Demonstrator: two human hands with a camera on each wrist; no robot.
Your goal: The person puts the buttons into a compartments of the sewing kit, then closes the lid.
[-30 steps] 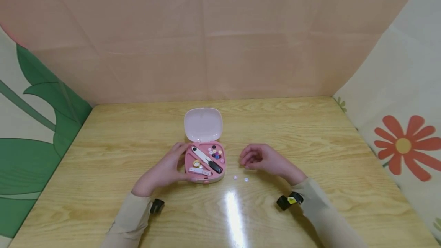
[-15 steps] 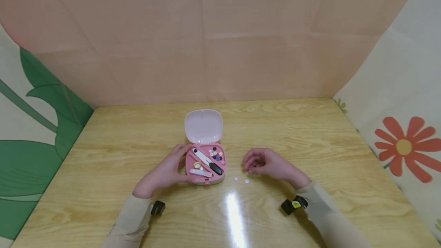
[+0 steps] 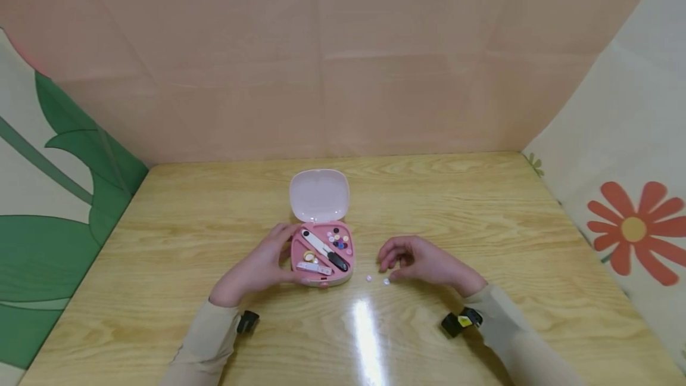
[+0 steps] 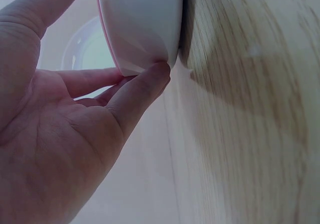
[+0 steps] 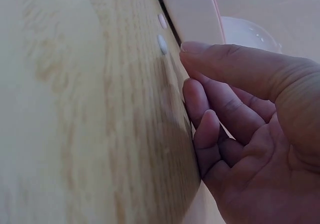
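My left hand [image 3: 257, 271] grips the left side of a small pink sewing-kit-like box [image 3: 296, 243], thumb at its front and fingers behind; its pale wall [image 4: 142, 22] shows in the left wrist view. The pink lid [image 3: 320, 195] stands raised behind. Inside lie a white tool with a black end [image 3: 324, 250], a pale printed strip [image 3: 314, 268], a gold-rimmed round piece [image 3: 309, 256] and several coloured buttons [image 3: 339, 243]. Right of the box, my right hand [image 3: 426, 262] hovers with loosely bent fingers, thumb close to a whitish button [image 5: 162, 44]. A pinkish button [image 5: 162, 21] lies beside it.
The wooden table [image 3: 214, 195] reaches back to a plain pinkish backdrop [image 3: 321, 76]. Printed panels with a red flower [image 3: 633, 229] and green leaves [image 3: 43, 255] flank it. Glare [image 3: 367, 338] shines on the wood in front.
My right hand has shifted slightly right and toward the table's front, and its thumb has come down close to the whitish button. The left hand keeps its hold on the box.
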